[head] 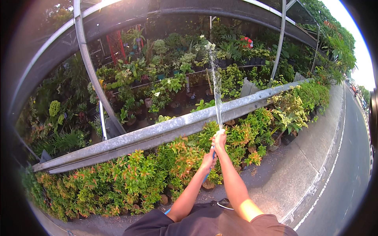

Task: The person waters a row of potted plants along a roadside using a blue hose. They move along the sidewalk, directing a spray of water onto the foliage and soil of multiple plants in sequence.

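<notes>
My right hand (219, 141) grips the end of a blue hose (206, 177), its fingers and thumb closed around the mouth. Just below it on the same hose, my left hand (209, 160) is wrapped round the tube. From the hose end a stream of water (217, 103) shoots up and away over the metal guardrail (165, 126), breaking into drops near white flowers (210, 46). Both arms stretch out in front of my body, above a row of bushy plants with green and reddish-orange leaves (135, 174). The hose mouth itself is hidden by my fingers.
Behind the guardrail stand many potted plants (171, 84) under dark shade netting (200, 13), with a metal post (85, 59) at left. A paved sidewalk (298, 165) runs along the right, edged by a curb and a road (345, 165) with distant vehicles.
</notes>
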`<state>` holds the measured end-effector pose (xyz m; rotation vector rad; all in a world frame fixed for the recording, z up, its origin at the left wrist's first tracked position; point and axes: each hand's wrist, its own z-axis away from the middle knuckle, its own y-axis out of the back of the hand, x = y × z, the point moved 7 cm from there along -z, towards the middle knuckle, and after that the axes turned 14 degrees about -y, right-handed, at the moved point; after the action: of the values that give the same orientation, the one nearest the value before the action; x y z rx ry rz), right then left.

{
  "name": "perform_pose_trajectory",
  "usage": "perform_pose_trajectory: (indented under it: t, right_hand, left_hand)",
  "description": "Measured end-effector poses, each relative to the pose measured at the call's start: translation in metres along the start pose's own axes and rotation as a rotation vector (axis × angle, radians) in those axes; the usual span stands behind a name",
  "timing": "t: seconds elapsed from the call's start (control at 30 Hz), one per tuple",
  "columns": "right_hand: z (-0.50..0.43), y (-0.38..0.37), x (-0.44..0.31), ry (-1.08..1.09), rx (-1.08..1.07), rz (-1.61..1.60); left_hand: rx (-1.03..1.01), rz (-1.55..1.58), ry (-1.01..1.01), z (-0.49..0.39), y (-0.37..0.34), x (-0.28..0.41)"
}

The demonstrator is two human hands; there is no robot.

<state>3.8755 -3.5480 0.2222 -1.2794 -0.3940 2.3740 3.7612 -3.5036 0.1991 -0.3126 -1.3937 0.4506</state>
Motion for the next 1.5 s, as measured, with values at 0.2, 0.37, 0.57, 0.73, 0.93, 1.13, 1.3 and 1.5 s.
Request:
perform_pose_trajectory:
  t: [0.2,0.37,0.57,0.73,0.93,1.13,1.3,1.5]
  right_hand:
    - [0.001,0.003,0.007,-0.026,0.020,0.068]
    - [0.001,0.006,0.010,-0.024,0.030,0.068]
    - [0.005,0.012,0.014,-0.011,0.052,0.046]
    - [0.016,0.011,0.014,-0.001,0.062,0.002]
    - [0.023,0.012,0.019,0.030,0.067,-0.018]
    - [0.030,0.011,0.028,0.046,0.056,-0.009]
    - [0.040,0.017,0.031,0.036,0.107,-0.110]
    - [0.043,0.021,0.028,0.076,0.066,-0.156]
  left_hand:
    - [0.003,-0.013,0.029,0.006,0.001,-0.007]
    - [0.000,-0.004,0.020,0.013,-0.001,-0.004]
    - [0.001,-0.019,0.033,0.019,0.003,-0.004]
    - [-0.033,-0.018,0.038,0.025,0.004,-0.002]
    - [-0.068,0.032,0.043,0.029,0.009,-0.004]
    - [-0.059,0.045,0.063,0.040,0.020,-0.005]
    - [-0.083,0.023,0.059,0.045,0.025,-0.005]
    - [-0.142,0.030,0.079,0.043,0.024,-0.008]
